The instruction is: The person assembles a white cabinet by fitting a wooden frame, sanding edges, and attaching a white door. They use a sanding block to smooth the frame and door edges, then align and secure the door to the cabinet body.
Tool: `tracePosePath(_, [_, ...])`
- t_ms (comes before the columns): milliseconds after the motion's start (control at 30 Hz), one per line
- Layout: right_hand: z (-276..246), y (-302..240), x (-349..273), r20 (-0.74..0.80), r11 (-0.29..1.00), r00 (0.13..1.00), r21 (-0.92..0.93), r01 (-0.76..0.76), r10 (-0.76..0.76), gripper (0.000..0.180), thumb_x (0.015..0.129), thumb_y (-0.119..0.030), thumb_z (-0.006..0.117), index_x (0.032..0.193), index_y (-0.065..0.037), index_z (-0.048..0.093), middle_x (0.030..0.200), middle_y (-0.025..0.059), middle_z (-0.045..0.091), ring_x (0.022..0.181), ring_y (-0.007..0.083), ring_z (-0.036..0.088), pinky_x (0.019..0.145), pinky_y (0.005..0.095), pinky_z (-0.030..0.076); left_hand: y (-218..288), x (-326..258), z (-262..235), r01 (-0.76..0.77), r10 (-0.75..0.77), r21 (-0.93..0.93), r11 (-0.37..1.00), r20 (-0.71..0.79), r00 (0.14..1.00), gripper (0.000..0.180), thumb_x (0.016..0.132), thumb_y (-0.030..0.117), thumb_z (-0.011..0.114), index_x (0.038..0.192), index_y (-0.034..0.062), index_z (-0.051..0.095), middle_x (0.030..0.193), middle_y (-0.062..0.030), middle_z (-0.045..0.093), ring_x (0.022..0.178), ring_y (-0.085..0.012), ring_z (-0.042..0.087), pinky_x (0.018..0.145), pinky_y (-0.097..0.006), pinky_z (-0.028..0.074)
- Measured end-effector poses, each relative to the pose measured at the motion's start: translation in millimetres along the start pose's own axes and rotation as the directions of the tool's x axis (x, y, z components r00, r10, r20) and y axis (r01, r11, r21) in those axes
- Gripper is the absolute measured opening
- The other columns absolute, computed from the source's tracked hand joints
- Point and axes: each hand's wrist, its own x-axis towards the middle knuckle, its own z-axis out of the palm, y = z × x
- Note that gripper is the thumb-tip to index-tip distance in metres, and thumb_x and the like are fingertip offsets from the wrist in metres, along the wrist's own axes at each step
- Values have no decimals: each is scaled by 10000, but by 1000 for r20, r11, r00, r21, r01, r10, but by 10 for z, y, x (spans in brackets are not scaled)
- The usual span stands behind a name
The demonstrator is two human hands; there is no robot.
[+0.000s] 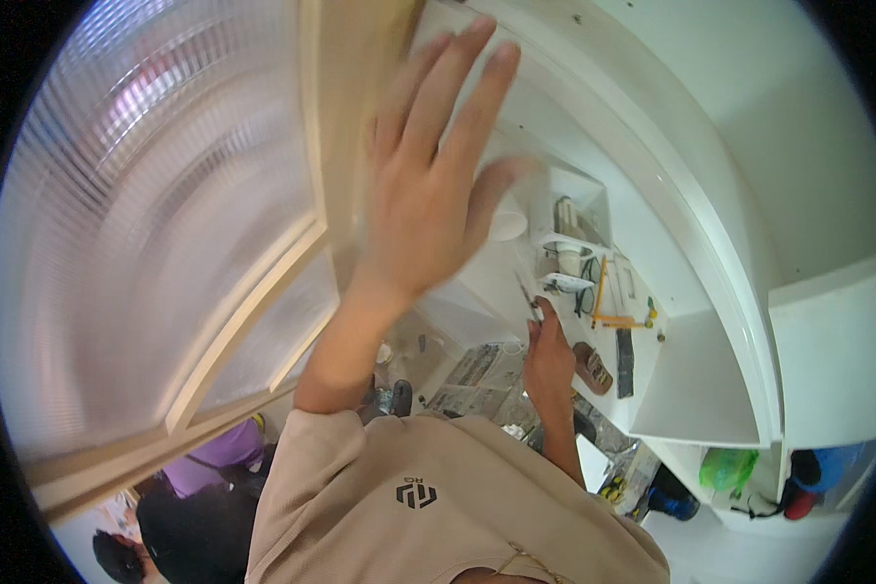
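My left hand point(423, 185) is raised high in the middle of the head view. Its fingers are stretched out and apart, slightly smeared by motion, and nothing is in them. It passes in front of the pale wooden frame point(346, 127) of a ribbed translucent panel point(175, 214); whether it touches the wood I cannot tell. Lower and to the right, my right hand point(552, 355) is closed on a slim tool with a thin pointed end point(527, 290); its exact kind is too small to make out. This hand is over the white shelf point(642, 292), next to a brown block-like thing point(592, 368).
On the shelf stand white bins point(572, 219) with small items, a yellow-orange frame-like tool point(603, 311) and a dark bar point(625, 362). A green bag point(728, 469) sits in a lower compartment. Newspaper point(477, 375) covers the floor. A person in purple point(214, 459) is at lower left.
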Motion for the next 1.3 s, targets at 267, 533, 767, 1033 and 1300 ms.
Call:
tracePosePath(267, [322,110,101,-139,967,985,-249,61,-98,346,1001,-213,632,1307,-64,572,1162,207,578,1059,401,601,833,482,554,-269,235,155,-219,209,105,970,94,973,523,923,283,753,1408,129,632,1444,-89,621,1404,-345,509,1167,-499,379])
tracePosePath(533, [379,205,171,-237,924,944,-357,136,-230,389,911,-104,619,1297,-55,630,1260,198,580,1160,390,553,951,531,487,8,119,373,-334,320,67,940,157,934,491,939,308,748,1413,225,651,1466,-41,608,1400,-329,513,1148,-492,388])
tracePosePath(767, [-549,698,2,-454,967,891,-234,-103,-15,393,844,-22,606,1229,-22,683,1207,198,709,1118,389,668,993,480,527,-267,205,224,-301,281,147,942,144,949,460,943,281,736,1393,208,670,1425,-64,634,1374,-294,540,1116,-470,422])
tracePosePath(1033, [-664,2485,-235,-279,891,867,-73,-448,413,543,880,-309,755,1343,-57,625,1160,216,716,1100,433,674,927,467,546,-296,331,218,-343,335,63,937,112,935,402,965,154,717,1358,88,665,1361,-124,675,1316,-352,582,1127,-490,427])
tracePosePath(1300, [-1539,797,-609,-260,963,931,154,-223,257,289,829,-3,746,1094,-10,633,941,109,637,876,261,623,774,373,509,-422,253,56,-299,278,64,952,226,934,548,919,220,756,1450,210,621,1495,-52,577,1398,-350,508,1136,-494,426])
